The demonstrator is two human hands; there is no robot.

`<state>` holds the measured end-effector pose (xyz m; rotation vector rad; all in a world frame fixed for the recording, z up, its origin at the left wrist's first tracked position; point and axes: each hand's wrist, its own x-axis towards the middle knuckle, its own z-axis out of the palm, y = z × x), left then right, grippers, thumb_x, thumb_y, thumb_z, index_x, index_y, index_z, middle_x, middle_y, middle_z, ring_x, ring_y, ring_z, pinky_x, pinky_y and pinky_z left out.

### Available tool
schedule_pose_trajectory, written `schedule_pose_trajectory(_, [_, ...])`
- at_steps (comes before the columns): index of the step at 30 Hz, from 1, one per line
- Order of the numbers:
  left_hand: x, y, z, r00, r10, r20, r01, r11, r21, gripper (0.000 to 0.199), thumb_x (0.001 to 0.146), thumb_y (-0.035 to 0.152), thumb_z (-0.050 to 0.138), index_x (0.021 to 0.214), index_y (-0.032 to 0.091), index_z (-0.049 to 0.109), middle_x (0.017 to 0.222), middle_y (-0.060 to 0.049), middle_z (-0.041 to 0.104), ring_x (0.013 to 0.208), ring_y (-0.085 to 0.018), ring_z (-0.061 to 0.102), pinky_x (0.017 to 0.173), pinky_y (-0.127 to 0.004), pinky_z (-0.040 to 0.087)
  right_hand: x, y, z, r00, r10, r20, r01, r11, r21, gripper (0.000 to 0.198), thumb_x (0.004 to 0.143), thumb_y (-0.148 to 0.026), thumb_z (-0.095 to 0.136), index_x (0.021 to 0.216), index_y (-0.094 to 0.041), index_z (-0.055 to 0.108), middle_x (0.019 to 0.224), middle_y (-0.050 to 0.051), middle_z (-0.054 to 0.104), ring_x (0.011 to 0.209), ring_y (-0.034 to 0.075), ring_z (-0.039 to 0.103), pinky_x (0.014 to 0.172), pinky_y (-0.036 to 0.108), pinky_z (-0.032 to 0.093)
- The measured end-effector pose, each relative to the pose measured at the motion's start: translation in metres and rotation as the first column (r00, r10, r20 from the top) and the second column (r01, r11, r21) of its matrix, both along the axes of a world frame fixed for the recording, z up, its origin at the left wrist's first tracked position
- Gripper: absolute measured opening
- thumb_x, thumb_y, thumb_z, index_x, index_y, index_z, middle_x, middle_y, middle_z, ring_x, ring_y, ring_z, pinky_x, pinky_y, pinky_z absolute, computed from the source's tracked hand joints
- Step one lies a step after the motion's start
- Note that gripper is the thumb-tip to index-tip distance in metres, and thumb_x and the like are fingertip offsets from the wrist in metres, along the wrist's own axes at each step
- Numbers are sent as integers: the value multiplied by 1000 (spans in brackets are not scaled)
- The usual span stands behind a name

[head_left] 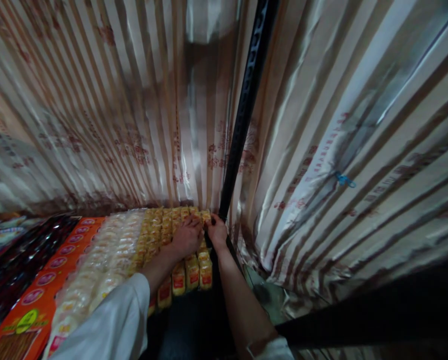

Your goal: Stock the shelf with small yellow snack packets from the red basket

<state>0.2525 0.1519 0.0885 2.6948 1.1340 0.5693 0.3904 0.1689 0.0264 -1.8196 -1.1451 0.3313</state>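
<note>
Rows of small yellow wrapped snack packets [179,278] with red labels fill the right end of a dark shelf. My left hand [188,236] reaches over the far part of these rows, its fingers bent down and pressed together on the packets. At the far right corner, close to the black post, my right hand [217,232] has its fingers curled in against the outermost row. Both hands grip packets at the back of that row, a short gap apart. The fingertips are partly hidden and the picture is dim.
Clear-wrapped pale packets [111,250], an orange printed pack [53,272] and dark glossy packs [19,265] lie to the left. A black upright post [242,115] rises behind my hands. Pleated printed plastic sheeting [141,110] hangs at the back and right, with a blue tie [345,180].
</note>
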Motion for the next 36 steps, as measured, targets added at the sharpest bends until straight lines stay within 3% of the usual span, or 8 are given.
schedule_pose_trajectory(6, [2, 0, 0, 1000, 31, 1, -31, 998, -49, 28, 86, 20, 40, 103, 16, 62, 118, -10, 60, 120, -21, 46, 109, -41, 28, 1, 9, -9, 999, 49, 18, -49, 999, -13, 29, 77, -26, 54, 104, -21, 63, 98, 8, 67, 90, 22, 61, 82, 33, 45])
schedule_pose_trajectory(20, [4, -1, -2, 998, 58, 16, -56, 996, -73, 29, 86, 19, 39, 104, 15, 62, 116, -11, 61, 122, -23, 43, 105, -43, 32, -4, 9, -21, 997, 42, -72, -39, 998, 43, 10, 72, -26, 53, 81, -21, 54, 74, 1, 62, 66, 17, 59, 68, 28, 45])
schedule_pose_trajectory(29, [8, -12, 6, 996, 77, 38, -73, 992, -103, 32, 84, 18, 41, 111, 14, 59, 122, -13, 57, 125, -26, 40, 108, -46, 29, 2, 8, -28, 991, 24, -134, -7, 992, 126, 24, 71, -33, 53, 91, -20, 61, 87, 4, 67, 81, 19, 62, 77, 32, 47])
schedule_pose_trajectory(36, [-1, -50, 22, 991, 75, 111, -59, 988, -140, 32, 81, 14, 42, 107, 13, 61, 128, -12, 54, 127, -23, 39, 109, -40, 31, 1, -28, -4, 973, -74, -217, 95, 991, 90, 36, 74, -30, 46, 101, -14, 62, 101, 12, 66, 93, 23, 60, 85, 38, 45])
